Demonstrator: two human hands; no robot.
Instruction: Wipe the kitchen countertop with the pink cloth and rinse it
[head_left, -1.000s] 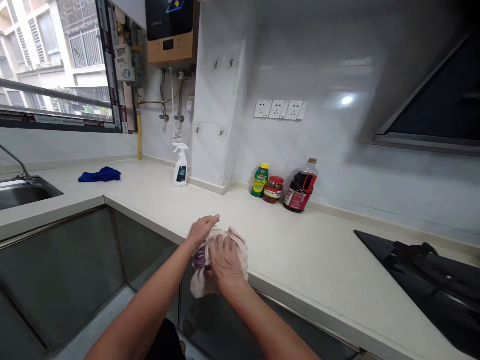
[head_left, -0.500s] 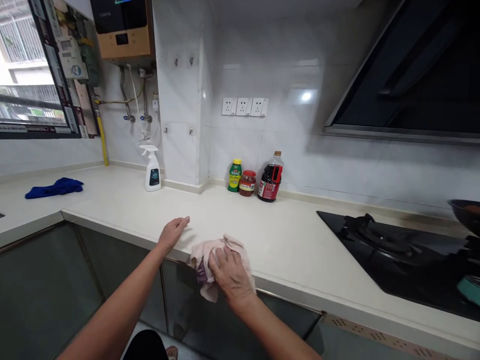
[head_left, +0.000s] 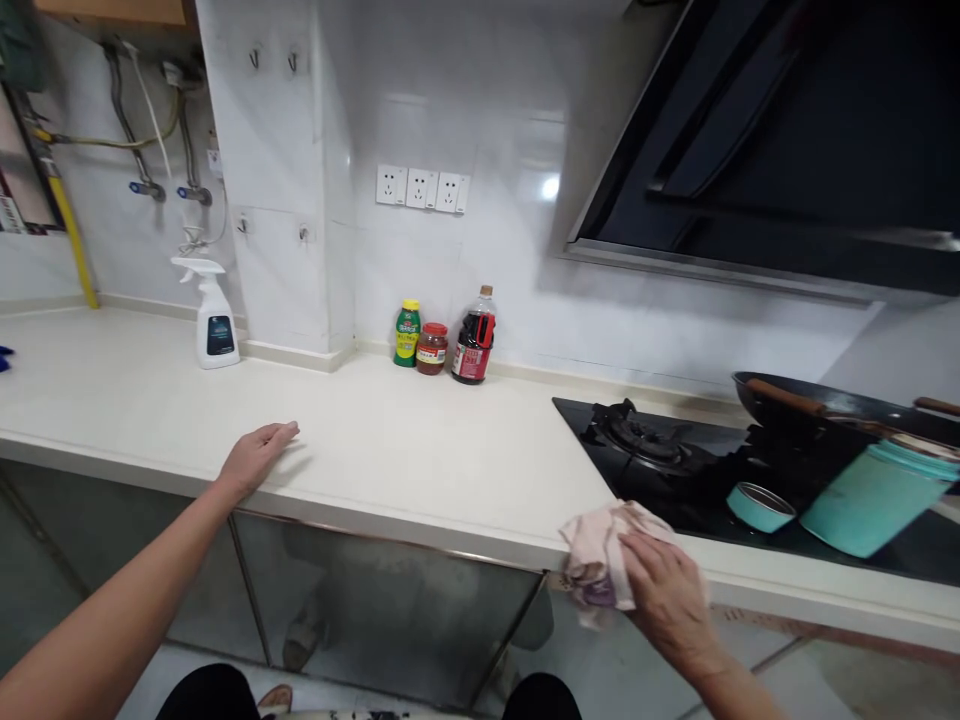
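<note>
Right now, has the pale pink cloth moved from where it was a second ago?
Yes, to the right: the pale pink cloth went along the countertop edge, and now it's close to the black gas hob.

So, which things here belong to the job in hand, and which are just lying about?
Belongs: cloth, under the right hand; counter, its front edge against the cloth.

Lying about: green bottle, jar, dark bottle, pan, turquoise tub; spray bottle, untouched, possibly related.

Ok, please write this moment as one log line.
right hand: holding pink cloth at counter edge | left hand: nothing held, over counter | near cloth: black hob
</note>
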